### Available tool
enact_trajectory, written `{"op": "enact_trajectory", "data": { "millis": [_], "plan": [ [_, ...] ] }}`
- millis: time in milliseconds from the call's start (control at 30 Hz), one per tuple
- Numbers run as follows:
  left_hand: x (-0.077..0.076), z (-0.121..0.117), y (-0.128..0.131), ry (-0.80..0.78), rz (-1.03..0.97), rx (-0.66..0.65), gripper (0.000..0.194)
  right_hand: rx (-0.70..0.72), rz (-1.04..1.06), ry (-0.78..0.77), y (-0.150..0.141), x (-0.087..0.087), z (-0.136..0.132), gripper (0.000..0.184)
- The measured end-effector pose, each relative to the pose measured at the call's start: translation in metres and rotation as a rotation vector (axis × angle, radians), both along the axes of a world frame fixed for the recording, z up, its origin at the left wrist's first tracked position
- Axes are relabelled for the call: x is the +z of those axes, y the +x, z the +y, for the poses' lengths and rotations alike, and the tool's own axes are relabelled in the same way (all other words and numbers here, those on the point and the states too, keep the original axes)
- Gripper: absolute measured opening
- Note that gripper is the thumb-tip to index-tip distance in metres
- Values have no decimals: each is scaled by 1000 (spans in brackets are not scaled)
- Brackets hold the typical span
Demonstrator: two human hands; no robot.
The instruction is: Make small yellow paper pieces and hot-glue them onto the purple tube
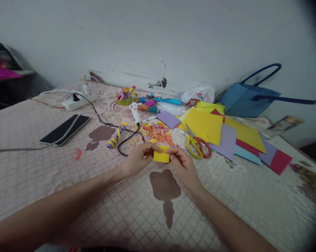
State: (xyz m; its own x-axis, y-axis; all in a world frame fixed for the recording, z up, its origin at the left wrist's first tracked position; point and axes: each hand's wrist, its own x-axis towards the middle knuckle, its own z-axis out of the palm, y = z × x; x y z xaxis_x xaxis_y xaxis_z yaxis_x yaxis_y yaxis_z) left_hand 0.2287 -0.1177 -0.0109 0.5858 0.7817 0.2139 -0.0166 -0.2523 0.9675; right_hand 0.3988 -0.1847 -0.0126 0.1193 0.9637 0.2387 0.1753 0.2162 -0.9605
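A small rectangular piece of yellow paper is held between both my hands above the table. My left hand pinches its left edge, and my right hand pinches the right side, thumb and fingers together. Just beyond the hands lies a heap of tiny coloured paper bits. Scissors with yellow and red handles rest to the right of my right hand. To the left, a purple roll with yellow stripes lies near a white glue gun.
Coloured sheets spread over the right side. A blue bag stands behind them against the wall. A tablet-like dark device, its cable and a power strip occupy the left. The glue gun's black cord curves near my left hand.
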Motion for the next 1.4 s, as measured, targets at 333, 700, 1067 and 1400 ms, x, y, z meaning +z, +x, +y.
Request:
{"op": "enact_trajectory", "data": {
  "millis": [333,700,1067,1400],
  "plan": [
    [1,1,1,-23,-122,7,16,21,18,67,3,-5,2,18],
    [5,-7,4,-162,-147,2,17,-46,102,21,-3,-2,-3,11],
    [4,-16,7,-289,-143,101,22,-61,292,-80,-11,-6,-5,18],
    [3,-17,8,-351,-197,62,34,-36,219,-87,-13,-6,-6,24]
  ]
}}
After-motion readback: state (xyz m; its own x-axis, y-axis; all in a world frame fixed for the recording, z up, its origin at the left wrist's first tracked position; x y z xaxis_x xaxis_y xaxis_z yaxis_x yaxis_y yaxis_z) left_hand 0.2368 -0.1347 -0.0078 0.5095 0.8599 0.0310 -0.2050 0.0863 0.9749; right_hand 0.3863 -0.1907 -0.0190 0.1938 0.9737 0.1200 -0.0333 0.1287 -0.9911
